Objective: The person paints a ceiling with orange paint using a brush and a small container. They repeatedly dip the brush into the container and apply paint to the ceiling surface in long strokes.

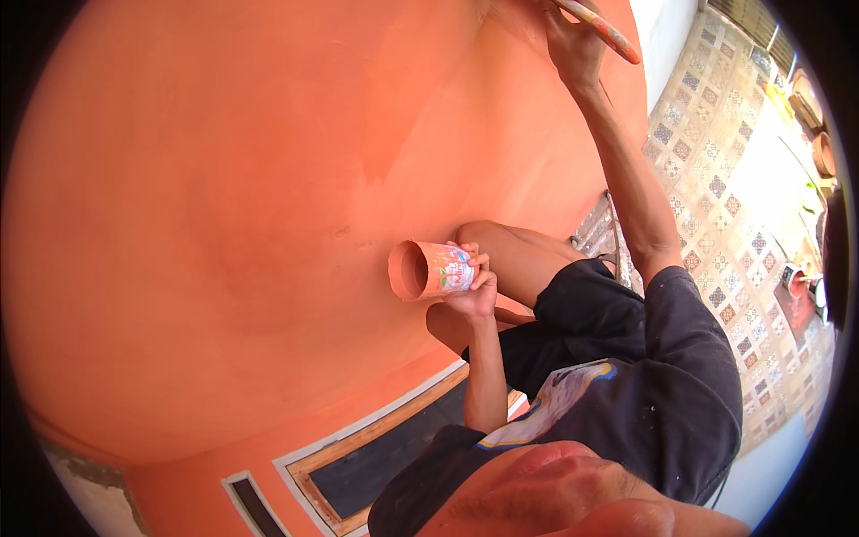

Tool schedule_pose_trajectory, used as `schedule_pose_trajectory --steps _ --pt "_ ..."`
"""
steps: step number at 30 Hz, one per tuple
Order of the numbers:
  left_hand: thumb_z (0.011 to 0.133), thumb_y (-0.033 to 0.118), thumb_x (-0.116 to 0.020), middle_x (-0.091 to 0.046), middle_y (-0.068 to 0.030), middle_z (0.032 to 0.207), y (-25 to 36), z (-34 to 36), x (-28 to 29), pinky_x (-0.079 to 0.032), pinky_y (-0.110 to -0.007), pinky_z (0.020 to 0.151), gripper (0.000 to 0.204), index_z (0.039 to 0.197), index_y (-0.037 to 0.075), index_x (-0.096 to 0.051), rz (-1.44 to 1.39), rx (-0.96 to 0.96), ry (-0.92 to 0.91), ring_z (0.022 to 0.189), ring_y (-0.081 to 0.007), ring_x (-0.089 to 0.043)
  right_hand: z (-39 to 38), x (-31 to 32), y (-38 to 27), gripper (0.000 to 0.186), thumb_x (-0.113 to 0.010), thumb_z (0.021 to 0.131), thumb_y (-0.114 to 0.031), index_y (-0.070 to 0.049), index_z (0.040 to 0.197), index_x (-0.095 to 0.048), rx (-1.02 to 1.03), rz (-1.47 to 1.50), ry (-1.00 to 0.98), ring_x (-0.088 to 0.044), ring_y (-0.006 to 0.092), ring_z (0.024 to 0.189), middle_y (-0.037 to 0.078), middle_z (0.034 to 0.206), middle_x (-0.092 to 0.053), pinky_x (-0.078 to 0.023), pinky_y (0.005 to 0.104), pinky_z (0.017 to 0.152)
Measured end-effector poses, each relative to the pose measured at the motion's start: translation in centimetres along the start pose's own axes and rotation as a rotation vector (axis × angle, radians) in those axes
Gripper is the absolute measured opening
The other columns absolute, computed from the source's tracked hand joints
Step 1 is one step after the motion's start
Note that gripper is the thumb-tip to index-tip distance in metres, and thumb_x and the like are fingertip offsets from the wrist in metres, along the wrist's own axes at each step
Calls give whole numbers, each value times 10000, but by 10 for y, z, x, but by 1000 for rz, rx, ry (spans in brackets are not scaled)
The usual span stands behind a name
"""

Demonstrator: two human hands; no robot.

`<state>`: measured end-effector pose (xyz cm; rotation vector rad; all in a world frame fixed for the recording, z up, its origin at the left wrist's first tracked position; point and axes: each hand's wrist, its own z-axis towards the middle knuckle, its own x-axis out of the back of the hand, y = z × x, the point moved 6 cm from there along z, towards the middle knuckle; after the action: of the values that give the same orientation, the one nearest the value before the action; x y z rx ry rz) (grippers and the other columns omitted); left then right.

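My left hand (480, 288) is wrapped round a paint-smeared plastic cup (440, 270). The cup lies tilted, its orange-coated mouth toward the orange wall (268, 161); how much paint is inside cannot be made out. High up by the top edge, my right hand (573, 52) grips a paintbrush (610, 36). Only its pale handle, streaked with orange, shows; the bristles are hidden or out of the picture. Slightly darker orange patches mark the wall below that hand.
My bent knees (501, 255) are close to the wall. A wood-framed dark window (385, 452) is at the bottom. Patterned tiles (716, 188) cover the floor at right, with a paint-stained container (793, 281) on it and several items at the far edge.
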<state>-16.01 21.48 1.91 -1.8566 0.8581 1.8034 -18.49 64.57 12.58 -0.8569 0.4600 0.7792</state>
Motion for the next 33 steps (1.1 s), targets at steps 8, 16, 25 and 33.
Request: schedule_pose_trajectory --steps 8,16,25,33 --pt "889 327 -692 -536 -145 1316 -5 6 -7 -555 -296 627 574 1398 80 -592 4 36 -38 1080 -276 -571 -95 -52 -77 215 -822 836 -140 -88 1032 -750 128 -361 -339 -728 212 886 38 1032 -774 -574 446 863" --pt "921 404 -676 -549 -158 1307 0 1 -1 -581 -291 624 572 1406 110 -601 24 -28 -11 1069 -291 -547 -83 -28 -25 197 -744 965 -180 -47 1108 -768 -408 -18 -89 -692 164 933 40 1069 -750 -534 309 840" --pt "933 340 -648 -535 -164 1291 5 -5 10 -546 -280 612 542 1403 76 -599 50 -104 59 1056 -270 -563 -151 -56 -42 291 -843 786 -59 -99 1058 -750 24 -358 -292 -715 289 941 79 1089 -755 -600 386 836" --pt "924 345 -654 -537 -163 1296 0 -3 3 -546 -279 601 543 1395 79 -608 32 -108 61 1049 -277 -574 -149 -54 -29 234 -762 934 -206 -73 1126 -777 -581 151 -485 -702 242 1041 72 1167 -743 -570 382 897"
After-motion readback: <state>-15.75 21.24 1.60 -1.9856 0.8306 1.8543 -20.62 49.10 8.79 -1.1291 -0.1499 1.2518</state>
